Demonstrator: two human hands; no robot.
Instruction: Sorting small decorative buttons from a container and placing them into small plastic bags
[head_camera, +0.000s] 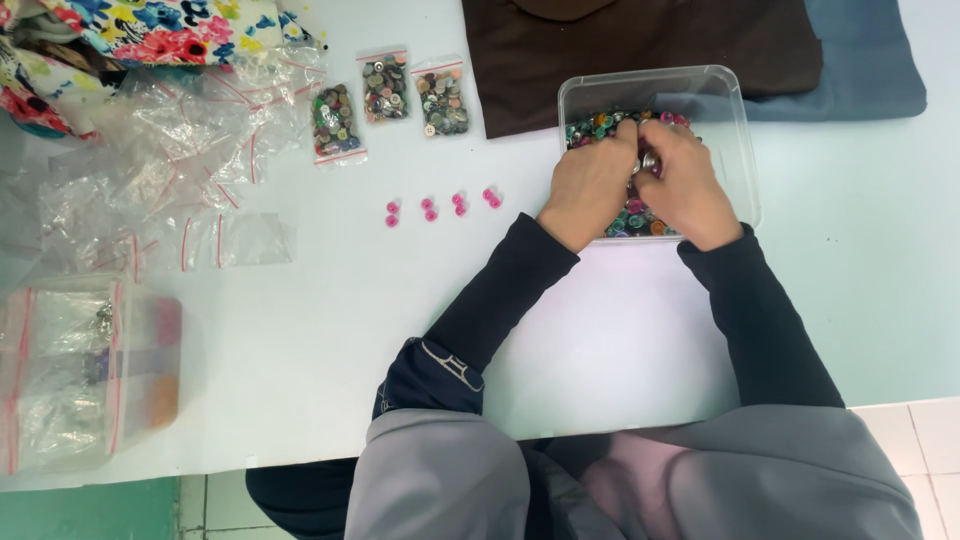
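Both my hands are inside a clear plastic box (735, 120) filled with several mixed coloured buttons (600, 125). My left hand (588, 185) rests on the buttons at the box's left side with fingers curled down. My right hand (683, 180) lies close beside it, fingers bent into the pile near a small shiny piece; whether either hand grips a button is hidden. Several pink buttons (440, 206) lie in pairs in a row on the white table (330, 330), left of the box.
Three small zip bags of mixed buttons (385, 100) lie at the back. Several empty clear zip bags (190, 170) spread at the left, with a clear container (80, 370) under bags. Brown cloth (640, 40), blue cloth (860, 60) and floral fabric (150, 30) lie at the far edge.
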